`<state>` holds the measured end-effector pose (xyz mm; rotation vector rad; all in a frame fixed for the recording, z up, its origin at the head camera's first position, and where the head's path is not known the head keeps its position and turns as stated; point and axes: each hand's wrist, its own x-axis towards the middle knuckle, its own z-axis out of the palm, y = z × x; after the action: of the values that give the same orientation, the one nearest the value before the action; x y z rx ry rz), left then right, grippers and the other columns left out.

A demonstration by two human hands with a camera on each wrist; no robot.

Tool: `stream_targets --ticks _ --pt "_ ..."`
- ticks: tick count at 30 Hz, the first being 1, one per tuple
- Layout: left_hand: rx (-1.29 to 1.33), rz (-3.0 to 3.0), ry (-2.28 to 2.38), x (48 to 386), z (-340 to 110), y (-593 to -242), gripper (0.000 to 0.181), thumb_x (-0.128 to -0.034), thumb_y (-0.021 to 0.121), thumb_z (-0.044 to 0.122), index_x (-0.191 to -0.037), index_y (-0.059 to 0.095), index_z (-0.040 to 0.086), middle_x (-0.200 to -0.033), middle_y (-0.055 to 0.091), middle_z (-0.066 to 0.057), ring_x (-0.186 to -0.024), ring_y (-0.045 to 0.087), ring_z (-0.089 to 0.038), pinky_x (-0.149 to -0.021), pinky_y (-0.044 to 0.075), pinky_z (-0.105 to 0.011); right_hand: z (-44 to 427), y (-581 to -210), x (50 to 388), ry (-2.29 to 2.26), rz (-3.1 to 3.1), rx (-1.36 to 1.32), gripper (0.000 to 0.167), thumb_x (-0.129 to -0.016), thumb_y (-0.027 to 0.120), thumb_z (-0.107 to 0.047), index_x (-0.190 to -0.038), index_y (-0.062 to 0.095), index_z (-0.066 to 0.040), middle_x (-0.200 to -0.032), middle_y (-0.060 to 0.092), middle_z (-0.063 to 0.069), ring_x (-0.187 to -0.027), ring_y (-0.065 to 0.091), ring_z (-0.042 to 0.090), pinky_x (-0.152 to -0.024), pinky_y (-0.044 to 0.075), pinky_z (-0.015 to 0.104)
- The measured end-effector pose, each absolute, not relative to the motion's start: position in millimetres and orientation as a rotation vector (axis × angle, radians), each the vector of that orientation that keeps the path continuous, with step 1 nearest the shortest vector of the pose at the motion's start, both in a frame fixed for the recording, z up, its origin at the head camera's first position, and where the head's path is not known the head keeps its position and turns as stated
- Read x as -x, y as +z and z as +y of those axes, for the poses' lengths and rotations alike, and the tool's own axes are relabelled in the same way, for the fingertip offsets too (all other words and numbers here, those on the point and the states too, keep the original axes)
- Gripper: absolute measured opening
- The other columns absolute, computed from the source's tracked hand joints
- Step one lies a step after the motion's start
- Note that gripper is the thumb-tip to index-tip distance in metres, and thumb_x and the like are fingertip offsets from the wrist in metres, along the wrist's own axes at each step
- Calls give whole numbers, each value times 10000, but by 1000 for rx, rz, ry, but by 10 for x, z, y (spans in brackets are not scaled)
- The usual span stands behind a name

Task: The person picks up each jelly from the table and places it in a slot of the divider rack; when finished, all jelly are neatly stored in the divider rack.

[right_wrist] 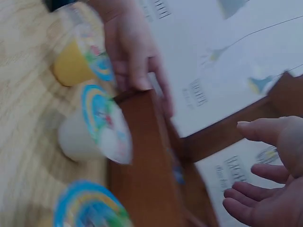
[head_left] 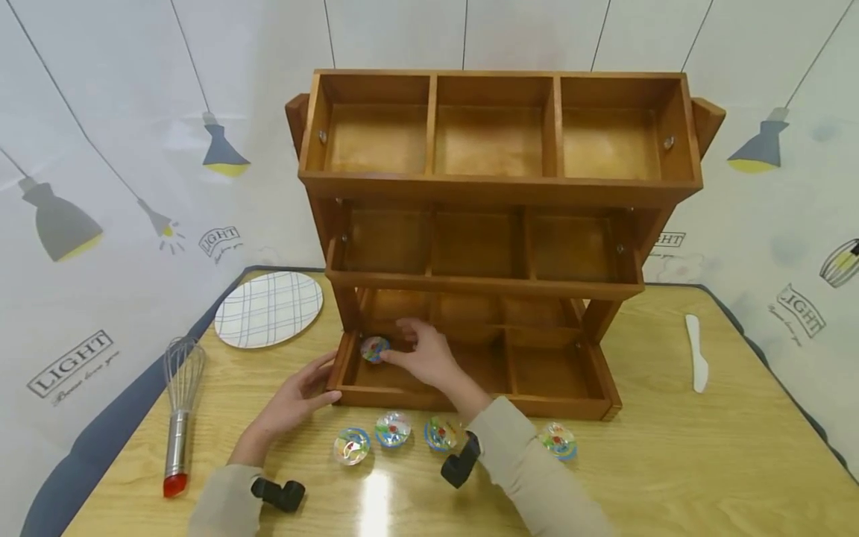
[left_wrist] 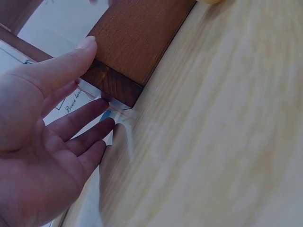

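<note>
A small jelly cup (head_left: 373, 348) with a printed lid stands in the left compartment of the bottom tier of a brown wooden rack (head_left: 470, 401). My right hand (head_left: 429, 358) hovers just right of this cup, and the right wrist view shows its fingers (right_wrist: 253, 191) spread and holding nothing. At the rack's front left corner, my left hand (head_left: 295, 403) touches the wood, thumb on the front and extended fingers along the side. Before the rack are jelly cups: an orange one (right_wrist: 71, 68), a whitish one (right_wrist: 78, 139), another (head_left: 441, 433) and one further right (head_left: 558, 441).
A whisk (head_left: 180, 403) with a red-tipped handle lies at the left, below a checked oval placemat (head_left: 270, 309). On the right is a white plastic knife (head_left: 696, 354). The rack's upper tiers (head_left: 499, 186) overhang the bottom one.
</note>
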<state>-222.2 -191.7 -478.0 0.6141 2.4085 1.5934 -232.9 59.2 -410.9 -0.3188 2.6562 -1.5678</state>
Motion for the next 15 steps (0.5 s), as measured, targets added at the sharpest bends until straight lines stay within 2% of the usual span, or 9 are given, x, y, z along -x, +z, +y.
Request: stream_targets --ticks 6,11,15 --pt "-589 2391 1586 2255 -1912 -4742 668 -823 622 257 -1392 282 172 -1363 387 -211 -1265 366 -311 -1016 301 -377 1309 -3849 2092 -1759 2597 393 483 -754 707 -216 -1171 537 -42 -1161 574 145 -1060 557 293 -896 465 344" --pt "-586 2384 1601 2246 -1910 -4747 673 -816 630 258 -1390 287 177 -1353 400 -209 -1262 372 -305 -1022 299 -371 2034 -3951 1848 -1792 2582 423 400 -786 673 -197 -1133 554 -38 -1076 602 164 -922 611 136 -780 506 232" --pt "-582 2390 1595 2219 -1927 -4764 672 -821 624 260 -1392 283 165 -1352 400 -212 -1260 373 -311 -1024 299 -392 2467 -4188 1592 -1787 2597 538 327 -799 644 -82 -1091 552 31 -986 644 47 -849 618 62 -728 509 194"
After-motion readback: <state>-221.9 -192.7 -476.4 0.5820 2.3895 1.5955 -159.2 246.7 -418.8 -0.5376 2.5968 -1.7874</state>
